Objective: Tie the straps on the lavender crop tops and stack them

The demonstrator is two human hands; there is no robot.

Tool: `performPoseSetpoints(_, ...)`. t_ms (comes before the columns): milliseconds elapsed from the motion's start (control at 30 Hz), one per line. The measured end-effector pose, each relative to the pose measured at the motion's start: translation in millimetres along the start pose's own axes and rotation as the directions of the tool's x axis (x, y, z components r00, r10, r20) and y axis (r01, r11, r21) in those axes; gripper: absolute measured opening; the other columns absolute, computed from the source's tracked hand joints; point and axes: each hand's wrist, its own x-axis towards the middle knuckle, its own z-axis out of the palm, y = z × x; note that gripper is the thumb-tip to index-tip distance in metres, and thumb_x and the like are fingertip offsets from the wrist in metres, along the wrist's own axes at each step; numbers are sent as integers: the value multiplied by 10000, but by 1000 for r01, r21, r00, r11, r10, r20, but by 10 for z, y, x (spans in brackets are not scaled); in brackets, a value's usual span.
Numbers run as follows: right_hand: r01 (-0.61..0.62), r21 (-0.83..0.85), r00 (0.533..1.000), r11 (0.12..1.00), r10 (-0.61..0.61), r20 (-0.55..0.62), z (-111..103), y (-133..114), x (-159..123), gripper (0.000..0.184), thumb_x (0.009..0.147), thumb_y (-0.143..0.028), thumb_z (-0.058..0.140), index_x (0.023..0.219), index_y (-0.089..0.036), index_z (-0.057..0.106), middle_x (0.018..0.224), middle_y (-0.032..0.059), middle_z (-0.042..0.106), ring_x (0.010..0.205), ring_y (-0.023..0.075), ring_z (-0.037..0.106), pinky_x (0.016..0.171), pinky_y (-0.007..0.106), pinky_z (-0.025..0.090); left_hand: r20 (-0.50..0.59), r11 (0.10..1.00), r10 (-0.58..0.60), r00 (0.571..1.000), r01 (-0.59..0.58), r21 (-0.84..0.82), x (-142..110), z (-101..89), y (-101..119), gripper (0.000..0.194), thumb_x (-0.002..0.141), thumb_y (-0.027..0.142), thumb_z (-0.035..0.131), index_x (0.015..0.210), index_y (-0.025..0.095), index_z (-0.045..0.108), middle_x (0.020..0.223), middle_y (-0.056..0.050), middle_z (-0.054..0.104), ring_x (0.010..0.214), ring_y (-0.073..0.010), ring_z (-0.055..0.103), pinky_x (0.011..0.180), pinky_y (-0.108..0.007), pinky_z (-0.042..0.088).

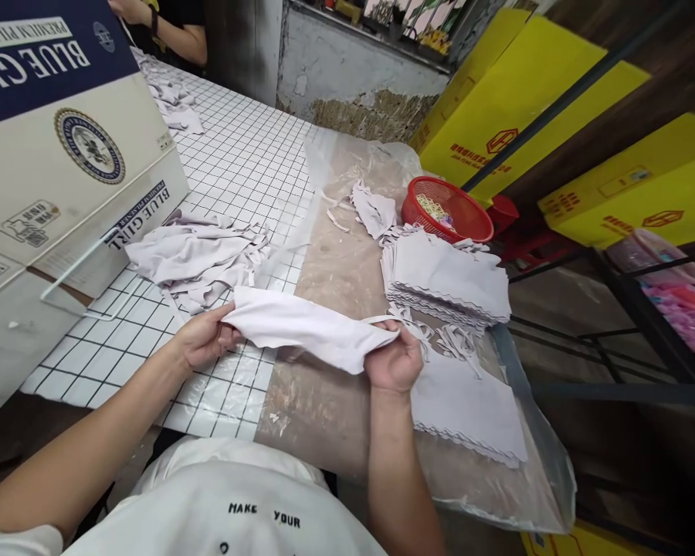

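Note:
A folded strip of pale lilac-white fabric [306, 328] is stretched between my two hands above the table. My left hand [205, 337] pinches its left end, and my right hand [394, 359] grips the right end, where a thin fabric tie shows. Left of the strip lies a loose heap of similar fabric pieces [200, 259] with thin ties. On the right are a neat stack of scallop-edged fabric pieces [449, 278] and a lower stack [469, 401] nearer to me, partly behind my right hand. Another crumpled piece [375, 210] sits farther back.
A large Blue Girl carton [81, 154] stands at the left. The table has a grid-patterned cover [255, 147] and plastic sheeting. A red basket [449, 208] with small yellowish items is at the back right, near yellow boxes [498, 100] and a dark metal rack. Another person's arm [179, 38] shows far left.

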Motion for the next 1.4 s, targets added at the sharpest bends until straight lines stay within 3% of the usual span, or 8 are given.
performPoseSetpoints(167,37,-406,911,913,-198,-361,-169,12,45,265,746,-408,624,889,-227,494,860,4,538,810,172,550,765,329,488,-148,987,159,976,-155,41,11,164,-111,115,804,233,729,790,135,671,698,-28,681,593,-109,611,523,-184,507)
performPoseSetpoints(300,300,-629,949,717,-289,123,215,-210,-172,265,826,-364,594,1041,-211,575,1079,88,590,1009,225,570,853,368,499,129,918,273,953,-298,263,-29,497,-33,215,692,303,824,709,119,714,708,-46,708,722,-160,650,653,-224,505)
performPoseSetpoints(533,636,-497,719,590,-221,659,820,-712,-40,408,805,-162,556,1199,-239,622,1200,86,604,1172,262,549,1027,432,442,483,863,235,844,-410,296,-211,1184,484,234,739,339,766,780,110,732,693,-54,712,622,-172,655,578,-246,506)
performPoseSetpoints(700,414,-368,844,832,-199,499,746,-688,113,228,908,-395,538,948,-205,657,826,20,665,756,176,624,706,297,519,499,871,170,849,-367,327,-185,1394,741,220,732,301,771,762,97,693,642,-55,687,549,-163,651,487,-220,487)
performPoseSetpoints(967,281,-385,953,879,-206,224,532,-1008,113,232,809,-415,610,842,-189,650,611,-27,594,521,118,508,481,220,392,524,789,-18,852,-310,531,252,1059,865,355,528,255,868,789,141,655,622,-10,653,495,-116,581,449,-192,426)
performPoseSetpoints(1067,286,-427,955,858,-219,198,546,-1133,87,221,794,-398,603,804,-181,647,588,-35,566,514,109,485,469,209,362,371,564,265,890,-455,689,373,913,722,267,625,300,805,753,155,621,565,30,557,474,-80,468,443,-184,333)
performPoseSetpoints(1167,295,-477,952,828,-213,219,599,-1154,81,206,786,-376,589,777,-175,636,614,-34,562,540,105,481,493,207,362,266,260,689,674,-572,778,351,886,380,205,787,366,678,825,177,606,640,16,560,570,-118,494,521,-223,396)
performPoseSetpoints(1400,278,-583,949,764,-123,291,730,-1017,59,210,789,-380,551,736,-183,606,591,-47,516,534,106,441,515,216,348,610,-141,719,334,-788,599,193,1332,-412,327,859,404,635,1090,187,554,969,-77,624,850,-199,598,766,-342,508)
